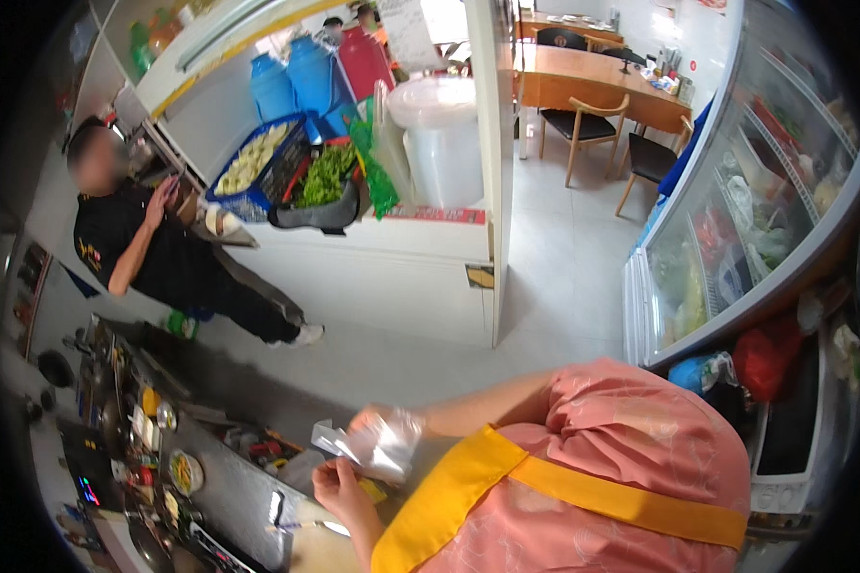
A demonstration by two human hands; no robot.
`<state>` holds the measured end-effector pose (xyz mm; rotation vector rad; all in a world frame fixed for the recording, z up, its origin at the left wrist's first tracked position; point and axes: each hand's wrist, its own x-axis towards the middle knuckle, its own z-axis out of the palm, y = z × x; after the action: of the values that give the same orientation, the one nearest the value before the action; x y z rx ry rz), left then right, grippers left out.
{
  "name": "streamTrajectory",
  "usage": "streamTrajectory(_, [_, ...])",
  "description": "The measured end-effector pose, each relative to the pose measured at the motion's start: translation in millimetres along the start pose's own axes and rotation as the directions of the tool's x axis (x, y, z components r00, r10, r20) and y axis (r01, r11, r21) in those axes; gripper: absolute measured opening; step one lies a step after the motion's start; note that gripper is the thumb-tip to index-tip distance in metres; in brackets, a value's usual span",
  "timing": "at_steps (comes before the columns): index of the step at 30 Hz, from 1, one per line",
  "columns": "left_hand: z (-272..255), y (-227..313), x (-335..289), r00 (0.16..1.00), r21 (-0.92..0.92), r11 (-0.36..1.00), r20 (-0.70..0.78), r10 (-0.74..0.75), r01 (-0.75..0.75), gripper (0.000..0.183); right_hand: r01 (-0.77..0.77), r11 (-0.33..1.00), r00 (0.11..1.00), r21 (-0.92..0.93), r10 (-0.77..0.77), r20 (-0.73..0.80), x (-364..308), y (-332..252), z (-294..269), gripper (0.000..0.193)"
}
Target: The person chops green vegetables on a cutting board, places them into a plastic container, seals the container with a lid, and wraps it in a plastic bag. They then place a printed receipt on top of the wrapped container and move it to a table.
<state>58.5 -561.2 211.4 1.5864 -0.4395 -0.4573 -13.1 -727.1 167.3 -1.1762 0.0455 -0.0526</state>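
Observation:
A crumpled clear plastic bag [390,447] is stretched between my two hands, over the near edge of the counter. My left hand [342,489] pinches the bag's lower edge with thumb and fingers. Partly covered by the shiny film, my right hand [365,420] grips it from the far side. Whether anything is inside the bag I cannot tell. Just left of my left hand, a thin knife-like tool [306,524] lies across a pale board [320,549].
A steel counter [234,497] holds a bowl of cut vegetables [185,473]. Ahead, a person in black [153,239] stands by a white partition [392,277] bearing a blue basket [258,162] and a lidded bucket [444,153]. A glass-door fridge [736,210] stands right.

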Motion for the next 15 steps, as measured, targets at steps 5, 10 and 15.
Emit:
streamTrajectory(5, [-40, 3, -11, 0.986, -0.010, 0.999, -0.156, -0.054, 0.053, 0.015, -0.102, 0.993, 0.922, 0.059, 0.116, -0.370, -10, -17, 28, 0.024])
streamTrajectory(10, [-68, 7, -22, 0.994, -0.219, 0.976, -0.105, -0.037, 0.013, 0.009, -0.347, 0.896, 0.925, 0.277, 0.376, -0.059, -9, -30, 59, 0.040])
streamTrajectory(15, [-86, 13, -33, 0.988, -0.270, 0.962, -0.157, -0.014, -0.029, 0.011, -0.355, 0.930, 0.935, 0.095, 0.353, 0.031, 14, -33, 88, 0.042])
